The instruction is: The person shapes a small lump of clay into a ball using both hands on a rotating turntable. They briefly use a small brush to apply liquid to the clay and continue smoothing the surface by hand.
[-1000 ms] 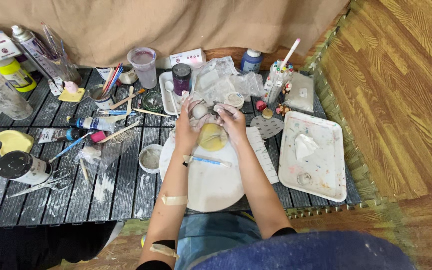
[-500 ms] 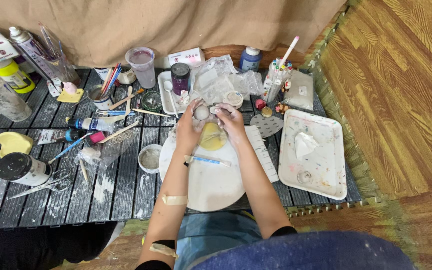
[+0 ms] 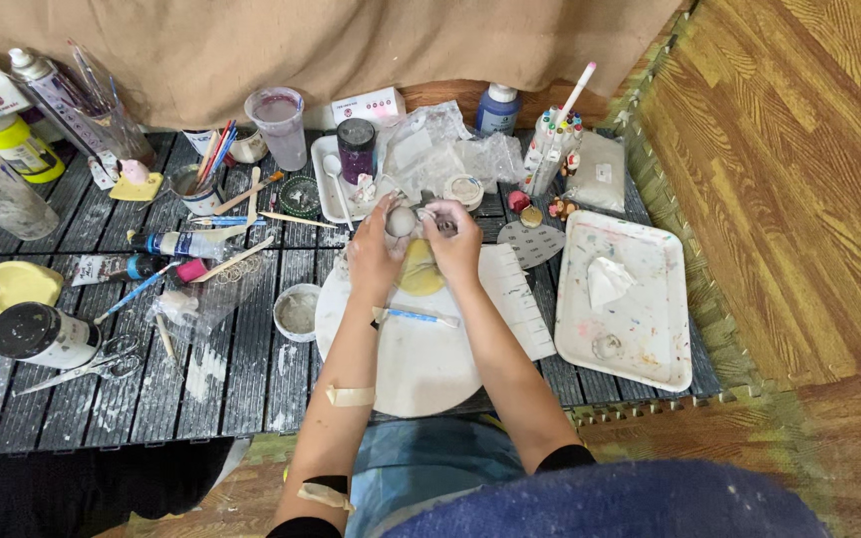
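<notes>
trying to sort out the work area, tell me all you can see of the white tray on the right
The white tray is a shallow rectangle with rounded corners and a raised rim, plastic by the look of it. It lies flat at the right end of the dark slatted table, slightly turned. Its floor is speckled with small paint spots and smears. A crumpled white tissue lies in its upper half, and a small clear roundish item sits near the lower edge. Neither hand touches it.

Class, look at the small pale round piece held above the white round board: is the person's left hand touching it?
Touching. The head view shows the left hand with its fingers wrapped against the small round piece, no gap between them.
</notes>
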